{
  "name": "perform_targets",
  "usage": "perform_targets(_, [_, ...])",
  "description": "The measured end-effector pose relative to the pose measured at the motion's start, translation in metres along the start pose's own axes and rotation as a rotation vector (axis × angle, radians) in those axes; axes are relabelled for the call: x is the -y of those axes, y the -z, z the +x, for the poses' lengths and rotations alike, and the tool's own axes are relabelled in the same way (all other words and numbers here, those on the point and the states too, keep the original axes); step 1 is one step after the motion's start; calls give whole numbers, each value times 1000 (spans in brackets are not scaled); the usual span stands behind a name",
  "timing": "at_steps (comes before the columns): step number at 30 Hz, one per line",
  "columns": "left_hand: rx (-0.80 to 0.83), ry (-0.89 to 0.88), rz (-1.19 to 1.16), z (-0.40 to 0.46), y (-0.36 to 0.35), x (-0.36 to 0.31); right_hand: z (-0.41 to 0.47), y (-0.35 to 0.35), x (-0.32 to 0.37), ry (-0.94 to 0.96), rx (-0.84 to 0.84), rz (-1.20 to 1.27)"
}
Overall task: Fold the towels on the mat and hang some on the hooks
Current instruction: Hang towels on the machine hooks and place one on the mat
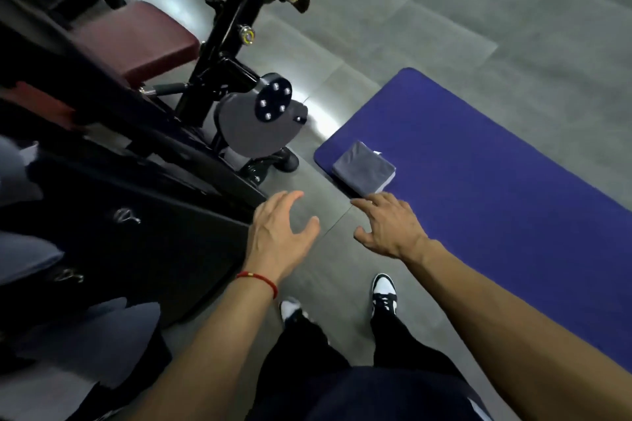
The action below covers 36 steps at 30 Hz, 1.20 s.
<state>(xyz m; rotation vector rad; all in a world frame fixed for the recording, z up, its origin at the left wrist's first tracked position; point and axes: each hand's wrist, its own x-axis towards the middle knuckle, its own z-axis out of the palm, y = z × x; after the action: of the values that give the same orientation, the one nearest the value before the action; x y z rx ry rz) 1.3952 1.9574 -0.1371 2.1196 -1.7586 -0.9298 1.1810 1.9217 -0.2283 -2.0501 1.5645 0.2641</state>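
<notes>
Both hands are released and hold nothing: the left hand [278, 227] and right hand [390, 227] hover with fingers spread above the grey floor [444, 10]. Just beyond the right hand, a folded grey towel [363, 167] lies on the near corner of the blue mat [478, 164].

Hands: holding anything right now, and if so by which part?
Nothing is held. The left hand and right hand are both open in the air, short of the folded towels on the mat.

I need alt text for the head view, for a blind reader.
Both hands, left and right, reach open and empty toward a folded grey towel on a blue mat. Black gym equipment stands left.
</notes>
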Motion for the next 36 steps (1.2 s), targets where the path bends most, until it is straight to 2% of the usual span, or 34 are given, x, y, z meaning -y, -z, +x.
perform_targets(6, [42, 36, 6, 84, 1, -24, 65, 30, -32, -53, -19, 25])
perform_targets(11, [77, -30, 39, 170, -1, -17, 125, 35, -45, -121, 83, -32])
perform_targets(16, [150, 3, 59, 243, -20, -6, 194, 25, -62, -172, 160, 4])
perform_targets(21, [184, 10, 59, 321, -69, 23, 294, -40, -94, -148, 238, 38])
perform_targets(26, [144, 47, 7, 416, -163, 79, 423, -146, -138, -93, 289, -35])
perform_targets(28, [136, 117, -33, 447, -208, 110, 472, -191, -156, -67, 317, -79])
perform_targets(32, [114, 237, -83, 488, -288, 172, 557, -273, -190, 86, 329, -291])
perform_targets(36, [63, 202, -50, 502, -337, 217, 622, -321, -205, 208, 333, -363])
